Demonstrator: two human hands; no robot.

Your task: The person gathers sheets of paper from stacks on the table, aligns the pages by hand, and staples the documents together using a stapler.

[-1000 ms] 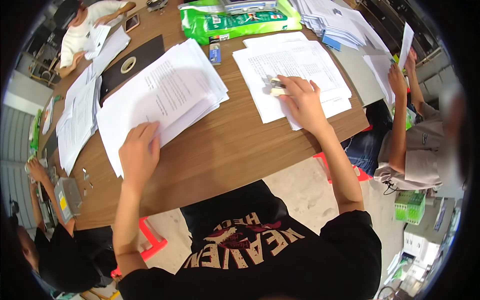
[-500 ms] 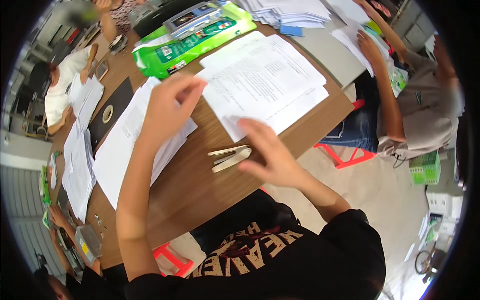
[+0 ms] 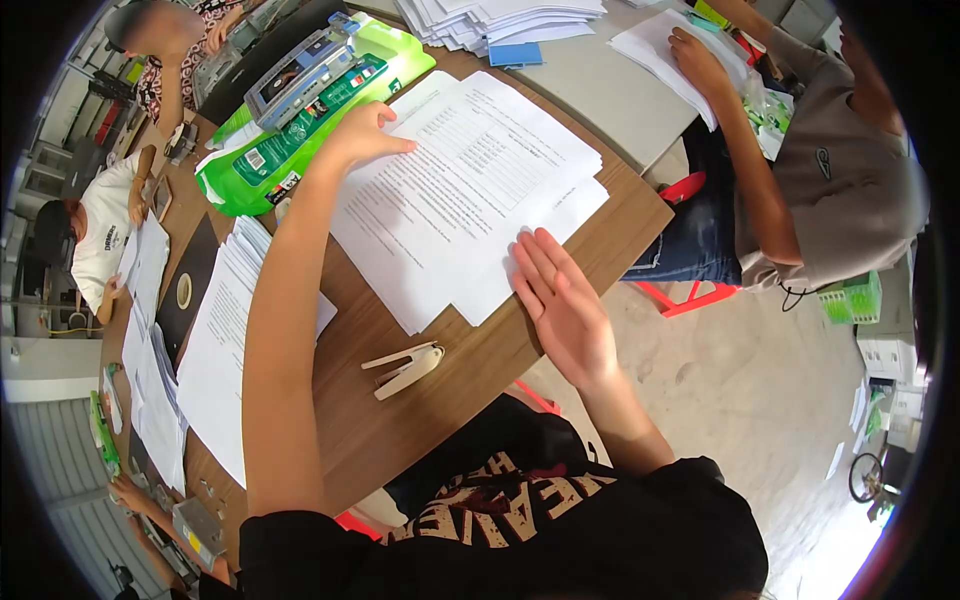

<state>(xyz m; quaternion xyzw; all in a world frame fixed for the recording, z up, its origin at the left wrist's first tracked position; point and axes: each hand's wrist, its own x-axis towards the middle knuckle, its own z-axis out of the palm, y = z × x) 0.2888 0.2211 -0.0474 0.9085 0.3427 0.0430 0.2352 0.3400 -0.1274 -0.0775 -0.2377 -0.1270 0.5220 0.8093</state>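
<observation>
Printed papers (image 3: 480, 160) lie in a loose, uneven stack on the wooden table (image 3: 350, 440). My left hand (image 3: 362, 138) is at the stack's upper left edge, its thumb reaching over the top sheet and apart from the curved fingers. Along the lower right edge, my right hand (image 3: 568, 310) is open, fingers stretched out and palm turned toward the papers. Whether its fingertips touch the sheets I cannot tell. A beige stapler (image 3: 405, 370) rests on the table between my forearms, below the stack.
Another paper pile (image 3: 215, 350) lies left of my left forearm. A green package (image 3: 270, 165) with a clear plastic case (image 3: 305, 75) on top is beyond my left hand. A roll of tape (image 3: 184, 291) is farther left. At right, a co-worker (image 3: 830, 190) handles white sheets (image 3: 650, 50).
My left hand has moved from above the left pile to the printed stack's upper edge. My right hand has left the stapler's side for the stack's right edge. The view has shifted.
</observation>
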